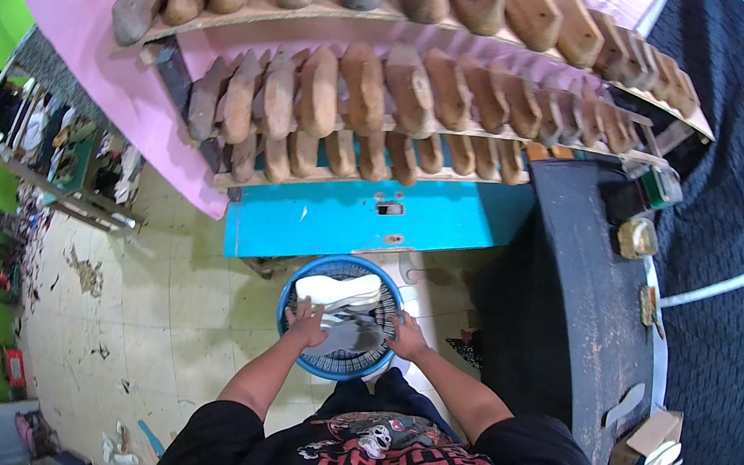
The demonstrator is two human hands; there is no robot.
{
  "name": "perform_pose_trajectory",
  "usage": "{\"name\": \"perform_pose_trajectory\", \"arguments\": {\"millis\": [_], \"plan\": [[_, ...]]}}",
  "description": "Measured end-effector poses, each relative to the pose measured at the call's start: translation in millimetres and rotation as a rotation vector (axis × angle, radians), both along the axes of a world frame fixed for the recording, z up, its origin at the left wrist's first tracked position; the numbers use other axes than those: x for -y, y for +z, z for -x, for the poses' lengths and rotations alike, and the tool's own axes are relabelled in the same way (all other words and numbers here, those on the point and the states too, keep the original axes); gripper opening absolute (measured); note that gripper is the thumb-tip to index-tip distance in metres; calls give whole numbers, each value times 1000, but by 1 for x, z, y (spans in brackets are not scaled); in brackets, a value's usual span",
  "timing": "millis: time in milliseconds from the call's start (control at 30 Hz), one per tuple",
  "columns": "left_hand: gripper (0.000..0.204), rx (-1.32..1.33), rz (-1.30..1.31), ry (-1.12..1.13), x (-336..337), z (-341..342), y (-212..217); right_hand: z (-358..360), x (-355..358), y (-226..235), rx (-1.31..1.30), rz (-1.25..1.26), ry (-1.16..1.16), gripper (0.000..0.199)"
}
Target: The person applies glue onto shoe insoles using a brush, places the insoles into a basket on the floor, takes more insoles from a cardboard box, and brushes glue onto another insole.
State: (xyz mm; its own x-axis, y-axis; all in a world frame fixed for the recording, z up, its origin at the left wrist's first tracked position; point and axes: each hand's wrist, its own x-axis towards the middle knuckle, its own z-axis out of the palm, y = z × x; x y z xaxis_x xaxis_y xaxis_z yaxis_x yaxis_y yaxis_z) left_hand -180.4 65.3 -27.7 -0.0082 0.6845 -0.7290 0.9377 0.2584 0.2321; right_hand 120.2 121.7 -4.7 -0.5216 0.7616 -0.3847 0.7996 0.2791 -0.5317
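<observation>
A round blue plastic basket (399, 299) with a meshed inside is on the floor in front of me. Several white shoe soles (340, 288) lie stacked at its far side, and flat grey pieces (349, 337) lie nearer to me. My left hand (308, 324) reaches over the left rim with its fingers apart, close to the soles and the grey pieces. Whether its fingertips touch them I cannot make out. On the right side, my right hand (409, 337) is closed on the basket's rim.
Racks hold rows of wooden shoe lasts (319, 90) above a turquoise panel (326, 216). A dark table (575, 224) stands on the right, near a box (648, 447) of sheets. Scraps (85, 271) litter the tiled floor. A cluttered bench (63, 177) is at left.
</observation>
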Motion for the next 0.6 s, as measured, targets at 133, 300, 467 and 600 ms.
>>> {"name": "perform_pose_trajectory", "arguments": {"millis": [133, 300, 467, 600], "plan": [[87, 67, -56, 165, 26, -1, -6, -77, 49, 5, 87, 22, -199, 61], [80, 123, -89, 283, 32, -9, -10, -135, 102, 16, 86, 69, -479, 57], [74, 65, 33, 281, 27, -26, -15, -143, 131, 31, 42, 105, -609, 55], [67, 240, -47, 160, 12, -29, -36, -143, 146, 36, -47, 93, -645, 54]]}}
